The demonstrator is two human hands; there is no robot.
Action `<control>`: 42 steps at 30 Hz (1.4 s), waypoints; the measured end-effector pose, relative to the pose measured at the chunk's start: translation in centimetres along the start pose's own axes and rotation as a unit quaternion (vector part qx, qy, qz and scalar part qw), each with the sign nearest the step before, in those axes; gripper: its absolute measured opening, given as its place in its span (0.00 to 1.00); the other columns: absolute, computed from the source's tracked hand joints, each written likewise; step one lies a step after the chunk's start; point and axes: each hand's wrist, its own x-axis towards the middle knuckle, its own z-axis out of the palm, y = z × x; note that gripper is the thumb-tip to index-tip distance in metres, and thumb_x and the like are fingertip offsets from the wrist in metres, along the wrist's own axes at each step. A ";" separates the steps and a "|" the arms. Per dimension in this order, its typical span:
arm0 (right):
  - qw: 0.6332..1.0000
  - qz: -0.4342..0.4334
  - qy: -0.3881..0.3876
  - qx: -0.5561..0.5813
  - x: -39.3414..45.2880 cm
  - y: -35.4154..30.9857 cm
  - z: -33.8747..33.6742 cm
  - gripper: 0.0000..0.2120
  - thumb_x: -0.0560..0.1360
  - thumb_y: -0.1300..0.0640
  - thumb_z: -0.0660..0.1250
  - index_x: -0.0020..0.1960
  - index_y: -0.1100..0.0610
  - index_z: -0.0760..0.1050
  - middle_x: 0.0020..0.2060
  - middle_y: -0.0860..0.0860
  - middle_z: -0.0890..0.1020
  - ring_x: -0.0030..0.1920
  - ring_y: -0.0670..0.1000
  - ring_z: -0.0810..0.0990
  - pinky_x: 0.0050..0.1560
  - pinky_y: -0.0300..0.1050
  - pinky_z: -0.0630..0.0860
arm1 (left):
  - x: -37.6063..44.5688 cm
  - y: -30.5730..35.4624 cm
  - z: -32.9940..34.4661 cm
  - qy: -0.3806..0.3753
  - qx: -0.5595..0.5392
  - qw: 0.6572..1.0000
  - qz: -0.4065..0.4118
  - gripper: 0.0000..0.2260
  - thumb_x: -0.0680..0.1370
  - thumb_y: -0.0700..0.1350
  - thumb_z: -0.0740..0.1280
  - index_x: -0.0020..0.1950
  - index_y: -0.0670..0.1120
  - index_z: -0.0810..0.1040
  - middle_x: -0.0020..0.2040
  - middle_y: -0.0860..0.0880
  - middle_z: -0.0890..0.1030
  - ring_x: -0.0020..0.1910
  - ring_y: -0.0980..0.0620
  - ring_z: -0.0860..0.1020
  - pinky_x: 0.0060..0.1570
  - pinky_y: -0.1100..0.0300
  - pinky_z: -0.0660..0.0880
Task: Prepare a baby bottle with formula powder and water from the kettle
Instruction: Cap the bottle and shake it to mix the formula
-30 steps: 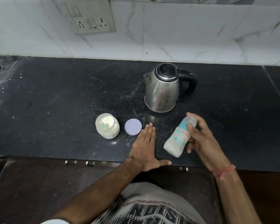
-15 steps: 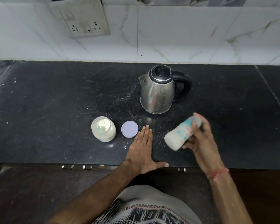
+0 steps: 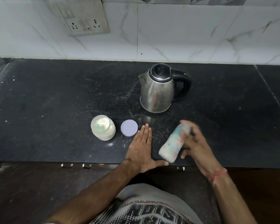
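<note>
My right hand (image 3: 196,143) grips a baby bottle (image 3: 171,145) filled with milky white liquid, tilted with its base toward me; hand and bottle are motion-blurred above the counter's front edge. My left hand (image 3: 141,147) lies flat on the black counter, fingers together, holding nothing. An open jar of formula powder (image 3: 103,130) with a scoop inside stands to the left, and its pale purple lid (image 3: 129,127) lies beside it, just off my left fingertips. A steel kettle (image 3: 158,90) with a black handle stands behind, lid closed.
The black stone counter (image 3: 55,102) runs wall to wall, with white powder specks near the jar. A white tiled wall with a socket plate (image 3: 86,21) stands behind. The counter's front edge (image 3: 87,162) has metal clips below it.
My right hand has swung the bottle back and forth, tilting it flatter and then steeper again, and it is now blurred. My left hand stays flat on the counter.
</note>
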 end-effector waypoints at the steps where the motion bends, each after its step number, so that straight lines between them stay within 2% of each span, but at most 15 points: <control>1: 0.999 0.011 -0.046 -0.019 0.2 0.2 0.5 0.22 0.81 0.51 0.72 0.75 0.43 0.76 0.60 0.59 0.85 0.50 0.51 0.87 0.32 0.44 0.83 | -0.1 -0.1 0.1 -0.004 0.011 1.000 0.008 0.70 0.70 0.89 0.49 0.90 0.37 0.34 0.90 0.37 0.31 0.90 0.40 0.31 0.90 0.44 0.40; 2: 0.998 0.016 -0.063 -0.018 0.3 0.5 1.1 0.23 0.81 0.53 0.73 0.74 0.43 0.77 0.61 0.58 0.85 0.52 0.51 0.87 0.33 0.44 0.83 | -0.1 -0.2 0.2 -0.009 0.015 1.000 0.013 0.69 0.71 0.89 0.49 0.90 0.37 0.33 0.90 0.36 0.31 0.90 0.40 0.31 0.90 0.43 0.40; 6: 1.000 0.007 0.022 0.009 1.3 0.2 2.4 0.21 0.83 0.49 0.72 0.74 0.42 0.75 0.61 0.58 0.84 0.54 0.54 0.87 0.38 0.48 0.85 | 0.2 -0.3 0.3 -0.001 -0.011 1.000 0.002 0.72 0.69 0.92 0.48 0.90 0.37 0.36 0.90 0.37 0.32 0.91 0.42 0.32 0.90 0.43 0.41; 9: 0.997 0.001 -0.051 -0.057 1.6 0.5 2.1 0.20 0.84 0.54 0.72 0.74 0.41 0.76 0.60 0.56 0.86 0.56 0.55 0.89 0.36 0.48 0.85 | -0.1 -0.3 0.6 0.009 -0.020 1.000 0.003 0.71 0.69 0.92 0.47 0.90 0.37 0.36 0.90 0.38 0.32 0.90 0.42 0.32 0.90 0.44 0.41; 13: 0.996 -0.009 0.079 0.037 1.8 0.1 0.2 0.17 0.86 0.48 0.68 0.74 0.40 0.75 0.61 0.56 0.84 0.53 0.53 0.86 0.36 0.46 0.84 | -0.1 -0.1 0.1 0.028 -0.081 0.996 -0.013 0.70 0.69 0.92 0.49 0.92 0.40 0.39 0.91 0.42 0.33 0.91 0.47 0.32 0.90 0.46 0.41; 17: 0.999 0.024 -0.031 0.009 1.6 -0.1 -0.5 0.21 0.82 0.49 0.70 0.75 0.41 0.77 0.58 0.60 0.86 0.47 0.51 0.87 0.33 0.44 0.83 | -0.3 -0.4 0.1 0.020 -0.080 0.997 -0.005 0.73 0.65 0.94 0.46 0.91 0.40 0.37 0.91 0.42 0.32 0.91 0.47 0.32 0.90 0.46 0.42; 20: 0.992 0.033 0.003 0.119 2.0 -0.3 -0.8 0.22 0.83 0.48 0.68 0.77 0.45 0.75 0.59 0.58 0.85 0.44 0.50 0.85 0.34 0.42 0.84 | -0.3 -0.5 -0.3 0.019 -0.086 0.996 -0.002 0.73 0.67 0.93 0.52 0.92 0.40 0.37 0.91 0.43 0.33 0.91 0.48 0.32 0.90 0.47 0.41; 25: 0.997 -0.004 -0.078 -0.002 2.2 -0.5 0.4 0.25 0.81 0.55 0.72 0.77 0.46 0.73 0.61 0.60 0.85 0.55 0.55 0.86 0.35 0.44 0.85 | -0.4 -0.4 0.1 0.024 -0.071 0.997 0.006 0.74 0.66 0.92 0.54 0.91 0.39 0.36 0.91 0.41 0.32 0.90 0.46 0.31 0.90 0.46 0.41; 28: 0.999 -0.011 0.006 0.048 2.3 -0.4 0.0 0.23 0.82 0.49 0.70 0.76 0.43 0.74 0.59 0.57 0.85 0.51 0.53 0.85 0.37 0.44 0.85 | -0.2 -0.7 0.4 0.035 -0.061 0.997 0.001 0.73 0.67 0.92 0.54 0.91 0.40 0.37 0.91 0.42 0.31 0.90 0.47 0.31 0.90 0.47 0.41; 29: 0.999 -0.011 0.008 0.030 2.2 -0.6 -0.2 0.22 0.82 0.48 0.70 0.76 0.41 0.74 0.60 0.58 0.84 0.52 0.52 0.85 0.37 0.44 0.85 | -0.1 -0.7 0.3 0.037 -0.062 0.997 0.002 0.73 0.67 0.92 0.54 0.91 0.40 0.37 0.91 0.42 0.31 0.90 0.47 0.31 0.90 0.47 0.41; 32: 0.996 0.000 -0.089 -0.026 1.8 -0.5 -0.9 0.24 0.82 0.53 0.71 0.77 0.43 0.74 0.62 0.61 0.84 0.53 0.54 0.86 0.35 0.44 0.84 | -0.2 -0.7 0.4 0.032 -0.055 0.998 0.012 0.73 0.67 0.92 0.52 0.91 0.39 0.38 0.91 0.41 0.32 0.90 0.46 0.31 0.90 0.47 0.40; 33: 0.996 -0.002 -0.084 -0.018 1.6 -0.4 -1.0 0.24 0.82 0.54 0.71 0.77 0.44 0.74 0.62 0.61 0.85 0.53 0.54 0.86 0.36 0.44 0.85 | -0.3 -0.7 0.4 0.030 -0.053 0.998 0.010 0.73 0.67 0.92 0.52 0.91 0.39 0.38 0.91 0.41 0.32 0.90 0.46 0.31 0.90 0.47 0.40; 36: 1.000 -0.020 0.019 0.014 1.7 -0.7 -1.4 0.23 0.82 0.51 0.71 0.76 0.44 0.74 0.63 0.60 0.84 0.53 0.52 0.85 0.37 0.43 0.85 | -0.2 -0.5 0.1 0.031 -0.052 0.998 0.004 0.73 0.67 0.92 0.54 0.91 0.39 0.37 0.91 0.42 0.32 0.90 0.46 0.31 0.90 0.47 0.39; 40: 0.996 -0.012 -0.079 -0.036 1.7 -0.4 -0.7 0.25 0.81 0.56 0.72 0.76 0.45 0.75 0.61 0.60 0.86 0.53 0.53 0.86 0.35 0.44 0.84 | -0.5 -0.5 -0.2 0.026 -0.040 0.999 0.016 0.71 0.69 0.90 0.54 0.91 0.39 0.37 0.91 0.40 0.32 0.90 0.45 0.32 0.90 0.48 0.37; 42: 1.000 -0.019 -0.021 0.005 1.6 -0.2 -0.1 0.24 0.81 0.54 0.72 0.75 0.44 0.76 0.60 0.56 0.87 0.54 0.53 0.86 0.36 0.43 0.84 | -0.6 -0.6 -0.2 0.031 -0.039 0.999 0.011 0.71 0.69 0.91 0.54 0.91 0.39 0.37 0.91 0.40 0.33 0.90 0.45 0.32 0.90 0.48 0.36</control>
